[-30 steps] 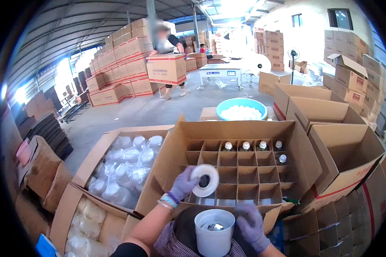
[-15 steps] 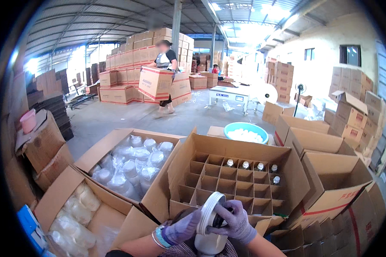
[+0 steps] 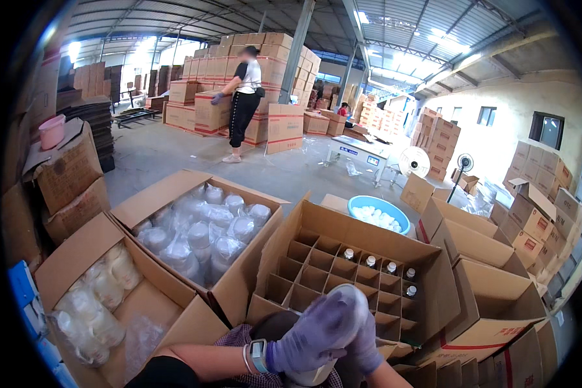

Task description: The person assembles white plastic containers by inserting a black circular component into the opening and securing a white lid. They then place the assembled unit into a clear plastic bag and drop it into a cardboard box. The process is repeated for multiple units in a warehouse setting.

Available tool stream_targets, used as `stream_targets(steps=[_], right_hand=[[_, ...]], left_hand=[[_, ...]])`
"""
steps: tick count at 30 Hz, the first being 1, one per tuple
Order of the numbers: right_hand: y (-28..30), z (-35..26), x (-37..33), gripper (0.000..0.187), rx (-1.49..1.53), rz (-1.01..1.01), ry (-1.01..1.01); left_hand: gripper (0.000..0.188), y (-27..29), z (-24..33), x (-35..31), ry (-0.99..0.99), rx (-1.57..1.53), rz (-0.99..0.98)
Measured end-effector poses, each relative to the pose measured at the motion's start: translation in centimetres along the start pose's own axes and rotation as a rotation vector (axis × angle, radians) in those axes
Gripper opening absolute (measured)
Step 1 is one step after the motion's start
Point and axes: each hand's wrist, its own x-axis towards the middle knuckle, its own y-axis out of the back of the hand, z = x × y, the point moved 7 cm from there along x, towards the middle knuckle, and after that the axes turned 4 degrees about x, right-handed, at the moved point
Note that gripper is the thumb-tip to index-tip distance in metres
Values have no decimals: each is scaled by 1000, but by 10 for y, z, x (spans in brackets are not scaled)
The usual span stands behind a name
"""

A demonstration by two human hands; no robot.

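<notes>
On my feed, a white, rounded, motion-blurred piece (image 3: 354,299) sits at 12 o'clock, tight above the lap. Both hands are together on it: the lavender-gloved left hand (image 3: 307,343) clamped around it, the lavender-gloved right hand (image 3: 367,346) pressed close at 4 o'clock; blur hides its fingers, can't tell its grip. White smooth container (image 3: 313,376) below at 7 o'clock, partly covered.

I get a brown cardboard box with a divider grid (image 3: 444,284) at 1 o'clock, five white-capped clear bottles (image 3: 348,254) in its far right cells. Light-blue round basin (image 3: 404,224) of white pieces beyond, same direction. Brown carton of plastic-wrapped containers (image 3: 150,197) at 10, another open carton (image 3: 68,260) at 9. Co-worker (image 3: 247,84) at 11, by stacked boxes.
</notes>
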Motion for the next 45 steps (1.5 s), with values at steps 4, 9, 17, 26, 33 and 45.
stream_targets(steps=[4, 9, 17, 26, 33, 45], right_hand=[[3, 30, 7, 43, 525, 147, -183], [3, 2, 12, 40, 37, 142, 140], [49, 103, 8, 32, 130, 192, -341], [-9, 147, -38, 55, 618, -48, -243], [-1, 126, -29, 38, 456, -41, -21], [-6, 118, -34, 38, 380, 64, -8]], left_hand=[[92, -2, -4, -15, -138, 66, 160], [67, -11, -21, -5, 247, -235, -45], [60, 20, -78, 12, -41, 164, -117], [59, 2, -168, -20, 208, -51, -472], [49, 9, -162, -15, 218, -409, -472], [41, 17, -161, -14, 226, -422, -440]])
